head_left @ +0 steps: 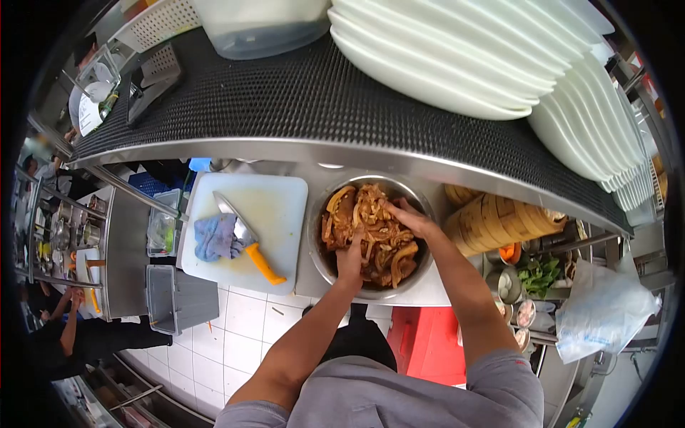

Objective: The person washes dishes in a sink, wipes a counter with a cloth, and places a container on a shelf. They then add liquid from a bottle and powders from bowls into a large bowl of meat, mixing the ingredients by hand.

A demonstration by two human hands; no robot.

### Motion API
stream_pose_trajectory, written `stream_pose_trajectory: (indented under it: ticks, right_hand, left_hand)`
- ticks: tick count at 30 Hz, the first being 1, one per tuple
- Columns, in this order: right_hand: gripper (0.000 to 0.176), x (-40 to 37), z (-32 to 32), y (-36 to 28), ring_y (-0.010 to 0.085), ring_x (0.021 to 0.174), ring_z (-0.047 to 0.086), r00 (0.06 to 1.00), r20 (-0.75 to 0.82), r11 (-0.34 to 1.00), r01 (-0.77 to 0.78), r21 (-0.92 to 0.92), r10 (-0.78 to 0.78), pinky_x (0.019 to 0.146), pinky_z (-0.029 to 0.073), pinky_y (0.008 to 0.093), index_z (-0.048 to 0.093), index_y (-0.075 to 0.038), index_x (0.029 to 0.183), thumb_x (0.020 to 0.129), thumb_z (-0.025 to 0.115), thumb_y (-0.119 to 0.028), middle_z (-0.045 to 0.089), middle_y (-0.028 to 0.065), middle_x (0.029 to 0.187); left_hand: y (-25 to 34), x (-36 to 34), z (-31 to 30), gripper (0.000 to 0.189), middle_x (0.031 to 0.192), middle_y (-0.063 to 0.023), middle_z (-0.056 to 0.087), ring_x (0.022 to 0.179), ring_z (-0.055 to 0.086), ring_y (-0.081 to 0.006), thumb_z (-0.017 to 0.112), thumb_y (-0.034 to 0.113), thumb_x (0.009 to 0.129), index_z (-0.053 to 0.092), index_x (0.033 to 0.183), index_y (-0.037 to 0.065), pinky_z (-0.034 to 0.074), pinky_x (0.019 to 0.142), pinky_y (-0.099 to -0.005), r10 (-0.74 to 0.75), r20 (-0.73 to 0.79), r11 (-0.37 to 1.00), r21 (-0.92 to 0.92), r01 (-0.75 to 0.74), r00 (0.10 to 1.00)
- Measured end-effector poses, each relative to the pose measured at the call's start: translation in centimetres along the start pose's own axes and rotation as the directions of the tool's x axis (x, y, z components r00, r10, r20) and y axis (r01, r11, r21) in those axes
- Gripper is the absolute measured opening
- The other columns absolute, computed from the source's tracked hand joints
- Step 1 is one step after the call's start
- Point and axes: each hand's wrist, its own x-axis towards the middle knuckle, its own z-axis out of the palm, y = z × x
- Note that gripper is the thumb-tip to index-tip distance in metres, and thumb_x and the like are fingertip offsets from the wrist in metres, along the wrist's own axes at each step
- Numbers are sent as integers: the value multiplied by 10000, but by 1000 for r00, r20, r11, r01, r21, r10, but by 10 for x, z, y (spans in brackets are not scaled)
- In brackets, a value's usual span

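While our left hand (349, 261) and right hand (407, 216) dig, fingers spread, into the sauced meat (371, 235), the metal bowl (321, 260) sits on the counter (303, 274).

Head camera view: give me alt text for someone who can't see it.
The left hand and right hand are in a metal bowl of brown sauced food. Left of it, a knife and blue cloth lie on a white cutting board.

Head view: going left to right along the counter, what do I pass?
clear plastic container → white cutting board → metal bowl of meat, with left hand and right hand in it → bamboo steamers → plastic bag
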Motion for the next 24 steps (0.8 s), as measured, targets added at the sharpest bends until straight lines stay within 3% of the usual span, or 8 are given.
stream_pose_trajectory:
  ticks: [3,7,8,14,17,18,22,24]
  right_hand:
    - [1127,-13,1,-6,320,1461,221,989,69,984,-135,115,128,1177,252,470,163,-39,1544,785,607,-745,228,218,1571]
    - [930,-14,-4,4,286,1408,353,901,433,942,-148,301,4,1139,336,448,212,-84,1544,879,606,-599,322,164,1547]
    - [808,-20,-1,1,284,1372,407,952,303,975,-105,195,42,1092,402,427,239,-125,1544,921,603,-491,362,174,1523]
    - [771,-21,21,28,276,1364,420,990,10,951,135,278,-144,1099,367,362,289,-57,1521,909,629,-379,417,181,1486]
    - [857,-54,31,5,294,1367,409,983,-62,964,183,194,-174,1096,385,358,137,-42,1558,916,625,-332,362,184,1519]
    - [872,-52,36,8,304,1380,398,985,-145,980,119,157,-96,1117,354,346,165,24,1534,902,638,-346,371,207,1515]
    - [821,-68,41,8,358,1332,458,887,-382,959,187,-214,-259,1113,353,360,379,20,1452,829,686,-418,495,260,1403]
    - [783,-55,40,22,356,1316,476,851,-449,961,220,-166,-272,1106,361,362,407,37,1430,829,696,-373,516,255,1384]
  left_hand:
    - [-5,4,3,823,1351,-64,510,1171,536,-209,746,476,834,355,1449,94,483,875,-350,26,29,995,-94,-23,999]
    - [-16,12,8,760,1341,-86,525,1189,561,-226,758,354,849,369,1445,88,511,932,-366,158,58,987,-30,-156,986]
    - [-16,15,11,739,1307,-97,550,1153,583,-215,763,274,851,367,1443,78,517,923,-354,163,57,987,-5,-163,985]
    - [-27,13,16,573,1269,-114,572,1103,604,-214,691,159,890,423,1382,38,525,893,-339,255,72,967,-51,-251,964]
    - [-21,5,24,499,1248,-112,581,1068,613,-214,644,132,907,443,1350,21,529,872,-347,339,29,941,-17,-338,940]
    - [-19,6,23,505,1230,-114,585,1054,612,-214,616,118,914,423,1369,14,527,873,-350,340,58,940,-6,-340,939]
    - [-11,-9,21,483,1198,-115,605,1026,614,-205,606,111,916,459,1364,4,519,851,-336,332,95,942,19,-335,939]
    - [1,-11,18,430,1156,-116,628,996,620,-197,603,107,916,506,1319,-7,515,836,-325,344,103,917,175,-358,933]
